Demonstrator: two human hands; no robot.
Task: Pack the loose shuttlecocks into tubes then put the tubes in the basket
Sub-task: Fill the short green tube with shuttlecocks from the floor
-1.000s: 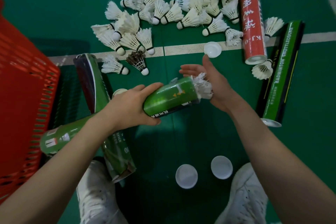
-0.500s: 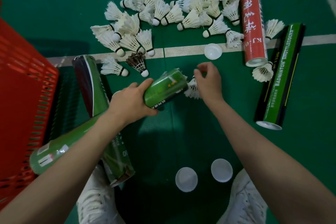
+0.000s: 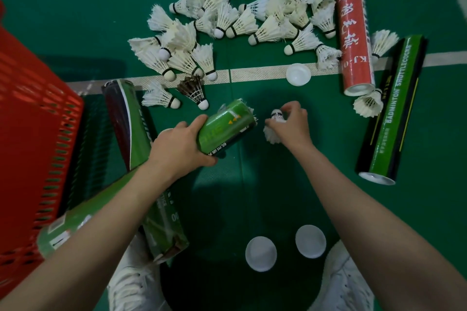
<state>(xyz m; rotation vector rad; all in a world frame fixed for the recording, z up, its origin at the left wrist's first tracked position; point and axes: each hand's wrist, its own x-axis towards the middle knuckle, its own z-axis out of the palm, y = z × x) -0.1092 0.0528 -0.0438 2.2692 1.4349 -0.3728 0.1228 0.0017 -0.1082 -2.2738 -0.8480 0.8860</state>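
**Item in hand.** Green cardboard tube (image 3: 227, 129), one. The left hand (image 3: 179, 149) grips it round the barrel with fingers wrapped. Its mouth faces the right hand (image 3: 290, 126), and its far end appears to run back under the left forearm. Feather tips show at the mouth. The right hand pinches one white feather shuttlecock (image 3: 273, 134) with curled fingers, just beside the mouth and not in it, cork pointing away from the person.

**Step.** Loading shuttlecocks, judged well short of done. The next move calls for turning the cork to the mouth, lining it up and sliding it in gently so the feathers nest uncrushed.

**Count.**
- Other tubes, three:
  - dark-and-green tube (image 3: 129, 121), under the left hand
  - red printed tube (image 3: 353, 28), beyond the right hand
  - green-and-black tube (image 3: 394, 108), outward of the right hand
- White round plastic lids, three: one (image 3: 298, 74) beyond the right hand, two (image 3: 261, 254) nearer the person than both hands. A pale edge behind the left hand may be a fourth.
- Loose shuttlecock pile (image 3: 267, 30), beyond both hands: upward of two dozen, too overlapped to count exactly. It includes one dark-feathered shuttlecock (image 3: 193, 89).
- Red slotted plastic basket (image 3: 38, 121), one, outward of the left hand. Its contents are not visible.
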